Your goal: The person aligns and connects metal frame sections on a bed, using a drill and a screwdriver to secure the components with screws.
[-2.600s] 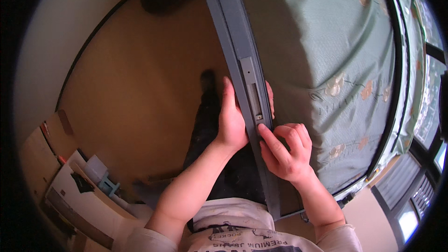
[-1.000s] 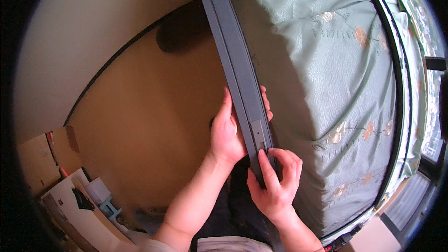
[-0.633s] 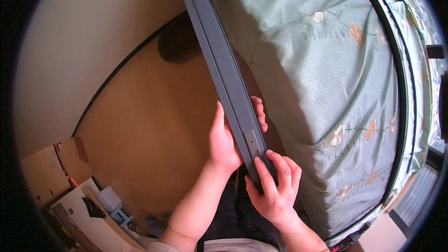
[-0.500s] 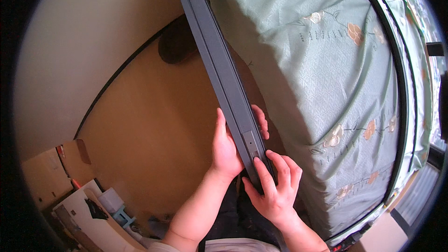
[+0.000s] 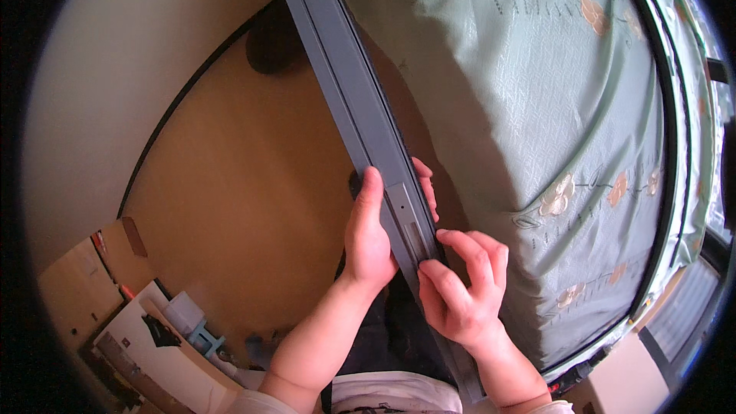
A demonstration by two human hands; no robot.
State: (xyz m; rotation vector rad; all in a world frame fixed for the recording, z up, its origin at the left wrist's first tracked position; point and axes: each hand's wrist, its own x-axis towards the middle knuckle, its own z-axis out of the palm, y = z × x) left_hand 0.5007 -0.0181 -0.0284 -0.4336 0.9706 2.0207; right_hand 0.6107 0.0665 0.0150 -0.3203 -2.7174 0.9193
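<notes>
A long dark grey metal frame bar [image 5: 355, 103] runs slantwise from the top edge down past my hands, to the right of my lap. Set into its face is a lighter grey latch plate [image 5: 402, 205] with a small hole and a slot. My left hand [image 5: 369, 241] is wrapped round the bar from beneath, thumb along the near-left side and fingertips showing past the right edge. Beside the lower end of the plate, my right hand [image 5: 469, 287] has its fingers bent, with the index fingertip on the bar. Its thumb is mostly hidden.
A bed or similar bulk draped in pale green flowered cloth [image 5: 460, 107] rises on the right, edged by a black curved rail [image 5: 668, 123]. Brown floor [image 5: 230, 184] and a pale wall [image 5: 138, 54] lie left. Boxes, a white board [image 5: 146, 345] and a light blue item [image 5: 203, 337] crowd the lower left.
The latch plate sits slightly higher and further left, and more of the bar shows below my right hand. That hand's fingers have curled more and shifted a little to the right.
</notes>
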